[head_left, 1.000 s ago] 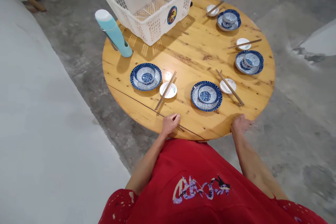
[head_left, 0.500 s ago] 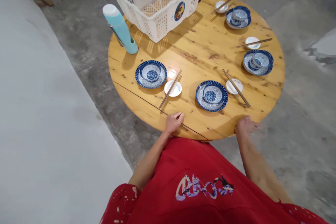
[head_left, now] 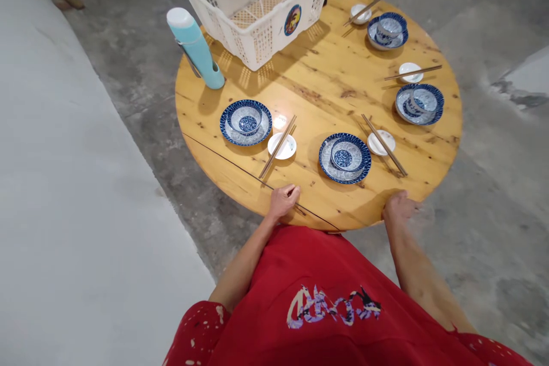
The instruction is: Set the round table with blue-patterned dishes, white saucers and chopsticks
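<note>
My left hand (head_left: 284, 200) is closed in a fist and rests on the near edge of the round wooden table (head_left: 309, 91), beside a dark seam in the boards. At the table's edge on the right lies my right hand (head_left: 401, 206), its fingers stretched outward and partly blurred. Between and beyond the hands sits a blue-and-white plate (head_left: 325, 167) with a bowl (head_left: 345, 155) on it. Next to it, a pair of chopsticks (head_left: 384, 144) lies across a small white dish (head_left: 388, 141). Farther left, another pair of chopsticks (head_left: 278, 147) crosses a white dish (head_left: 288, 148).
A white plastic basket (head_left: 261, 40) and a light-blue bottle-shaped object (head_left: 197, 48) stand at the table's far left. A second plate (head_left: 225, 132) with a bowl is at left. Two more settings, with a bowl (head_left: 422, 98) and a bowl (head_left: 390, 27), line the right side.
Both hands keep their places and poses at the table edge. The view has shifted very slightly; the dishes, chopsticks and basket have not moved on the table.
</note>
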`<state>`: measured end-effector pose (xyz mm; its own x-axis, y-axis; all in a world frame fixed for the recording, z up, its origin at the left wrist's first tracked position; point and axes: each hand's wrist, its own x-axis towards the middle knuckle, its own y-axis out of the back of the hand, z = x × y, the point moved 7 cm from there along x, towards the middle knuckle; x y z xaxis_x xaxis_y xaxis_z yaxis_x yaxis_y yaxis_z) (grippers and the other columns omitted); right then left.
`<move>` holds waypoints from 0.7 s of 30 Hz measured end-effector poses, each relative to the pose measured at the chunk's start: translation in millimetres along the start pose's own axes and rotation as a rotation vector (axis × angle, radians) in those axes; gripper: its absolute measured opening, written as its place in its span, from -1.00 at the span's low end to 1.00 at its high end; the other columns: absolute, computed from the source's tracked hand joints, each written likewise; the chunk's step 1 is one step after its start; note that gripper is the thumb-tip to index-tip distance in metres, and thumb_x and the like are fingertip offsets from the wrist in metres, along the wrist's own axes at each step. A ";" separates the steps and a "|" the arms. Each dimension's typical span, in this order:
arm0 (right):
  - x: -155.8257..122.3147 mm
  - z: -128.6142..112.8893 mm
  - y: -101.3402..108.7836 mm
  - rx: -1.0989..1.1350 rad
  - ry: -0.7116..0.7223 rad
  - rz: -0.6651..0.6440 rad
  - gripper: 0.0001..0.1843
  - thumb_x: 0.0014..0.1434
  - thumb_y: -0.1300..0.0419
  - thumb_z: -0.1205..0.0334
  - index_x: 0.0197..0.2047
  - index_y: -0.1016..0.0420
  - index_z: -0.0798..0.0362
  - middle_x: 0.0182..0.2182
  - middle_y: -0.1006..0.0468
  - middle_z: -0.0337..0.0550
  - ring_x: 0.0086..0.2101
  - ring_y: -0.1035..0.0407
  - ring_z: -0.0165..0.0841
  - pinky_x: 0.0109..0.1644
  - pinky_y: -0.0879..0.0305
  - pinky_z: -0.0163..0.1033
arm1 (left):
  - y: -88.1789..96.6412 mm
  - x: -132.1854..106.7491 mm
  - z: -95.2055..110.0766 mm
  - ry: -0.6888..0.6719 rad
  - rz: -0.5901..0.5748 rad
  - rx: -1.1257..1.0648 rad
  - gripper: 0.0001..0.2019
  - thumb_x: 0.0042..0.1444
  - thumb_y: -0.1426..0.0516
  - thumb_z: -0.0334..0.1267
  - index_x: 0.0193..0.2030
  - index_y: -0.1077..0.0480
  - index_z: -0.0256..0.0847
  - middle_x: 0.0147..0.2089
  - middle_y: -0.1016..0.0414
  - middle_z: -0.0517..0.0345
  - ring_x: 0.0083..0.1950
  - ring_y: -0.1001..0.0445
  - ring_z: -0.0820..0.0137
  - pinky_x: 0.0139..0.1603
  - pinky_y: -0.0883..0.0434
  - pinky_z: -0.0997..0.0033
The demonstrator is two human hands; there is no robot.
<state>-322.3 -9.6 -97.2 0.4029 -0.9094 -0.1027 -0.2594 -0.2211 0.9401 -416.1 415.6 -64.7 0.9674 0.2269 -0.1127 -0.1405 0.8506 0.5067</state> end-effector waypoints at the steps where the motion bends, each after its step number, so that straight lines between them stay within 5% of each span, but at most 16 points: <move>1: 0.0 -0.1 0.0 0.000 0.002 -0.001 -0.46 0.32 -0.01 -0.05 0.21 -0.07 0.13 0.07 -0.33 0.27 0.11 -0.40 0.06 0.16 -0.38 0.17 | 0.0 0.1 -0.1 0.002 0.000 0.001 -0.58 0.27 0.03 -0.10 -0.61 -0.15 -0.19 -0.59 -0.18 0.28 -0.50 -0.12 0.52 -0.41 -0.10 0.47; 21: -8.6 -4.5 8.9 0.041 -0.020 -0.015 -0.45 0.32 -0.04 -0.01 0.24 -0.10 0.12 0.13 -0.33 0.30 0.16 -0.35 0.07 0.23 -0.28 0.19 | 0.0 0.0 -0.5 0.028 -0.008 0.011 -0.60 0.26 0.03 -0.10 -0.59 -0.20 -0.20 -0.58 -0.20 0.25 -0.48 -0.14 0.50 -0.40 -0.11 0.47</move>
<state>-324.1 -2.1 -86.5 0.3895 -0.9126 -0.1241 -0.2890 -0.2490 0.9244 -416.2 415.9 -65.1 0.9620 0.2339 -0.1406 -0.1308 0.8473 0.5148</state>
